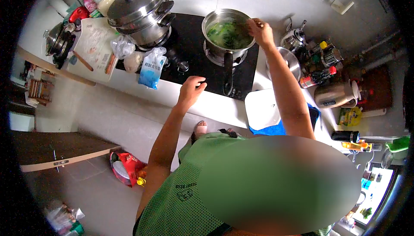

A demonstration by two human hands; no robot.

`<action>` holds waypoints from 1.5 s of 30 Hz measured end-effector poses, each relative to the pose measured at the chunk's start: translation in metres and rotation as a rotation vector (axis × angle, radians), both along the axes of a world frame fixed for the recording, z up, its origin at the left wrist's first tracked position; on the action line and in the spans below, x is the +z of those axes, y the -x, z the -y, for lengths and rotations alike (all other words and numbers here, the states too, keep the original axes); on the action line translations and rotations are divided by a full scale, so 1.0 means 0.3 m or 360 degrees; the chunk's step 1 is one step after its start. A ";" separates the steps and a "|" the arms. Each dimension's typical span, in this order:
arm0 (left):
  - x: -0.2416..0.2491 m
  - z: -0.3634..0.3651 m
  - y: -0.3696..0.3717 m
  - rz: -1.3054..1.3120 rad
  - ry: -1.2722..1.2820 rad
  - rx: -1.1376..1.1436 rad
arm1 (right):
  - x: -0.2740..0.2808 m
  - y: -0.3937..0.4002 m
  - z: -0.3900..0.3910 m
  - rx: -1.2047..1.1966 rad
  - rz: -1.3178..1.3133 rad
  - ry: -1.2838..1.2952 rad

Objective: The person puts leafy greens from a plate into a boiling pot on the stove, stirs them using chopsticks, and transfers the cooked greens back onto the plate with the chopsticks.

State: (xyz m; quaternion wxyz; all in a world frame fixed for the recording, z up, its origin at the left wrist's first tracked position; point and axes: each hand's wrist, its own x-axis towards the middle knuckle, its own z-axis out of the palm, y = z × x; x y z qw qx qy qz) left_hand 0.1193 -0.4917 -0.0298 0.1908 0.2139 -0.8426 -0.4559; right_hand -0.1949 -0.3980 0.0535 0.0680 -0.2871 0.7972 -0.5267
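My right hand [261, 32] is over the right rim of a steel saucepan [206, 34], its fingers pinched together. Whatever they may hold is too small to make out. Green leaves in pale liquid [228, 34] fill the saucepan, which sits on the right burner with its black handle toward me. My left hand [191, 92] hovers empty by the front edge of the black stove [189, 33], fingers loosely bent and thumb apart. Left of it, a blue and white salt bag [151, 68] lies at the stove's edge.
A lidded steel steamer pot [142, 18] occupies the left burner. Beyond it lies a white cutting board [92, 42] with a knife [83, 61]. On the right stand a white dish [261, 111], a steel bowl [290, 63], a kettle [294, 37] and bottles [317, 78].
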 end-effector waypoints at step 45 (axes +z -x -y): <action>-0.003 0.005 0.001 0.0060 -0.0070 -0.0033 | 0.277 -0.189 -0.171 0.0185 -0.0363 -0.0119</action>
